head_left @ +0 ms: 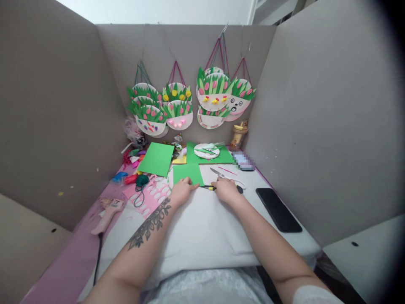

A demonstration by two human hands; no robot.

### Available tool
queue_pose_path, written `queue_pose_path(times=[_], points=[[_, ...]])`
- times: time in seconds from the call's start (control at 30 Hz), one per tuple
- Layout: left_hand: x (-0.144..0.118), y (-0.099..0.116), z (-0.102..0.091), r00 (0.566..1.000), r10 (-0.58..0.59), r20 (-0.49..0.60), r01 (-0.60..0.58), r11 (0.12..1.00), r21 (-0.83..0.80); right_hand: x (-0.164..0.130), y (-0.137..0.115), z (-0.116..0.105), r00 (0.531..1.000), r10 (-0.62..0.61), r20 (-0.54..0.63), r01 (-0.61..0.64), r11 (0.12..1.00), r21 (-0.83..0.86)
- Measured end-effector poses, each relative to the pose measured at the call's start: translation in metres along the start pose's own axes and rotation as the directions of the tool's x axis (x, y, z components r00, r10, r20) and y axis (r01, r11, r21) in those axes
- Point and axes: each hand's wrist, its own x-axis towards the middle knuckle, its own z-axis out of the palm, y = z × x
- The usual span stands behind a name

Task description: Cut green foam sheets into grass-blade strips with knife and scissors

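My left hand (182, 191) rests on the lower edge of a small green paper sheet (186, 172), its index finger pointing toward the lower right corner. My right hand (227, 190) is closed around a slim black tool with yellow bands (206, 187); its tip lies by that same corner, close to my left fingertips. The tool's exact kind cannot be made out. Just beyond my right hand lies a pair of scissors (216, 172) with silver blades and white handles, partly hidden by the hand. A thin pink stick (227, 171) lies behind the scissors.
Larger green sheets (156, 158) and a white paper plate (202, 152) lie at the back. To the left are pink cut-out paper (147, 196), dark green yarn (142, 181) and a pink glue gun (109, 215). A black phone (278, 210) lies right. Paper-plate crafts (215, 95) hang behind.
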Motion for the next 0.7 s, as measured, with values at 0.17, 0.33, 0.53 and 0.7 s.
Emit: queue_pose_path(times=[0.17,0.33,0.53,0.7], points=[[-0.004,-0.003,-0.003,0.990,-0.119,-0.075,0.121,0.992,0.034,-0.001,0.001,0.003,1.000,0.010,0.011,-0.010,1.000,0.024],[0.002,0.000,0.001,0.963,-0.258,-0.079,0.251,0.964,-0.086,0.005,0.006,0.009,0.998,0.016,-0.067,-0.012,0.998,0.062],[0.003,0.003,0.000,0.970,-0.236,-0.063,0.223,0.961,-0.166,0.013,0.017,0.010,0.995,-0.022,-0.095,0.033,0.992,0.118],[-0.008,-0.008,-0.008,1.000,-0.001,0.003,0.001,0.993,-0.115,0.014,0.021,0.014,0.992,-0.031,-0.119,0.049,0.987,0.152]])
